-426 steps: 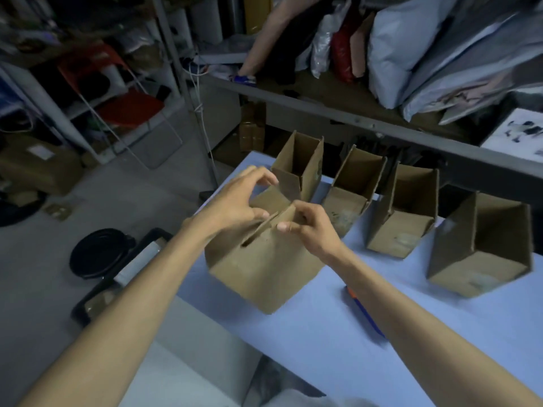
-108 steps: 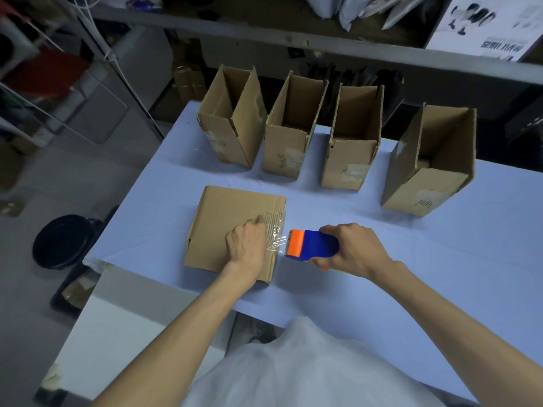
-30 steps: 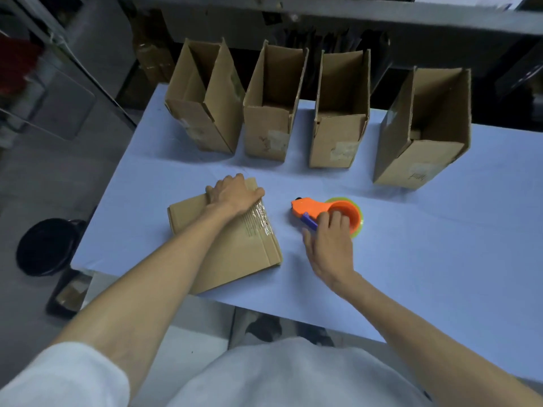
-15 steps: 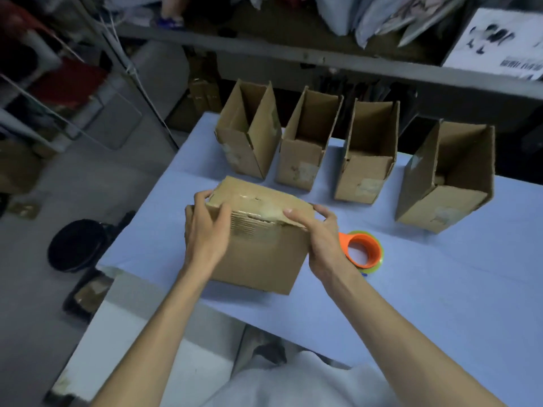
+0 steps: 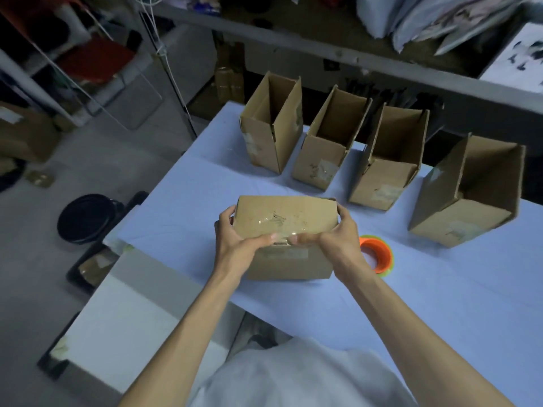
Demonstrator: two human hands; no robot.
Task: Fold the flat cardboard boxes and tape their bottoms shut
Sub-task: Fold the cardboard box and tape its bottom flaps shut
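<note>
A brown cardboard box (image 5: 286, 218) stands on the blue table (image 5: 440, 304) with its taped bottom turned up; clear tape shines across the seam. My left hand (image 5: 238, 242) grips its left end, thumb pressing the near edge of the tape. My right hand (image 5: 335, 236) grips the right end the same way, the two thumbs almost meeting. An orange tape dispenser (image 5: 377, 257) lies on the table just right of my right wrist, partly hidden by it.
Several folded boxes stand open-topped in a row along the table's far side, from the leftmost (image 5: 273, 136) to the rightmost (image 5: 470, 192). A grey shelf rail (image 5: 352, 57) runs behind them. A black round tub (image 5: 85, 218) sits on the floor at left.
The box has been turned so its taped bottom faces up. Both thumbs have slid together onto the tape at the near edge. The view has shifted slightly.
</note>
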